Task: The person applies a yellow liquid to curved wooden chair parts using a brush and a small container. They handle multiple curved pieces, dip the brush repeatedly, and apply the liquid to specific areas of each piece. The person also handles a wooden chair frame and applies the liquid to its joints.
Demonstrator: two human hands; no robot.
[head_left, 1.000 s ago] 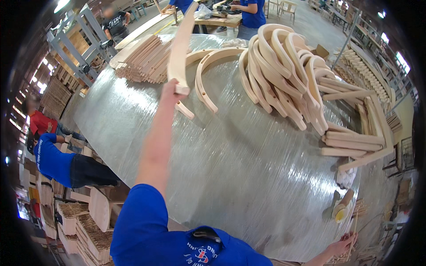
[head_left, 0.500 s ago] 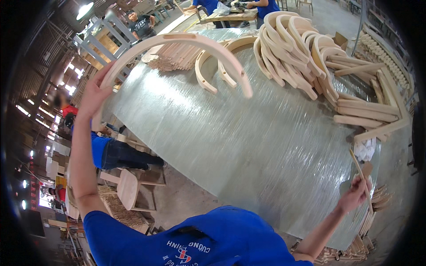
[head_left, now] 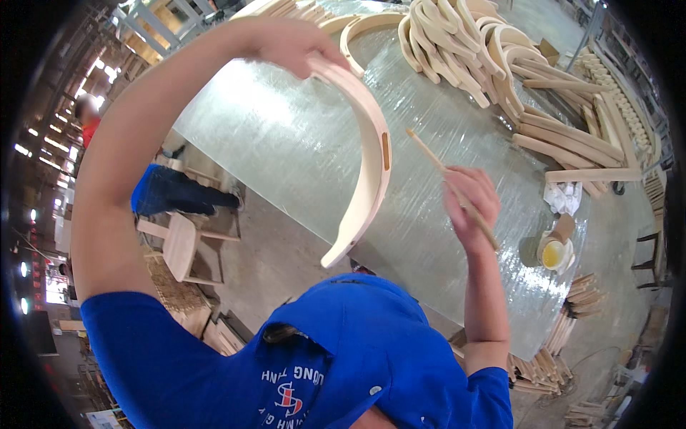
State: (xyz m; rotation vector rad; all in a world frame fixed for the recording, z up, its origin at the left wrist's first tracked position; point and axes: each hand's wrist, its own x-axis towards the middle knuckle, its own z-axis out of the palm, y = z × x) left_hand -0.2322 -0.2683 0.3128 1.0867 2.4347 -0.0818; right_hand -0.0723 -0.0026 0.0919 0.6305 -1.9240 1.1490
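My left hand (head_left: 296, 46) grips one end of a curved wooden chair rail (head_left: 375, 121), a pale bent piece with a slot cut in its outer edge. The rail hangs above the table, its free end near my body. My right hand (head_left: 473, 204) is wrapped round a thin wooden stick (head_left: 436, 157), whose tip points up toward the rail's slot without touching it. Whether the stick's tip has bristles I cannot make out. A small cup of yellow liquid (head_left: 552, 254) stands at the table's right side, beside a crumpled white cloth (head_left: 563, 196).
The plastic-covered table (head_left: 286, 179) stretches before me. A heap of curved rails (head_left: 450, 43) and straight wooden bars (head_left: 564, 146) lie at its far right. Left of the table stand a wooden chair (head_left: 184, 243) and a person in dark trousers (head_left: 175, 191). Sticks (head_left: 536, 372) are stacked below right.
My left hand has swung right and turned the rail so it curves down toward me. My right hand has moved left from beside the cup, bringing the stick near the rail.
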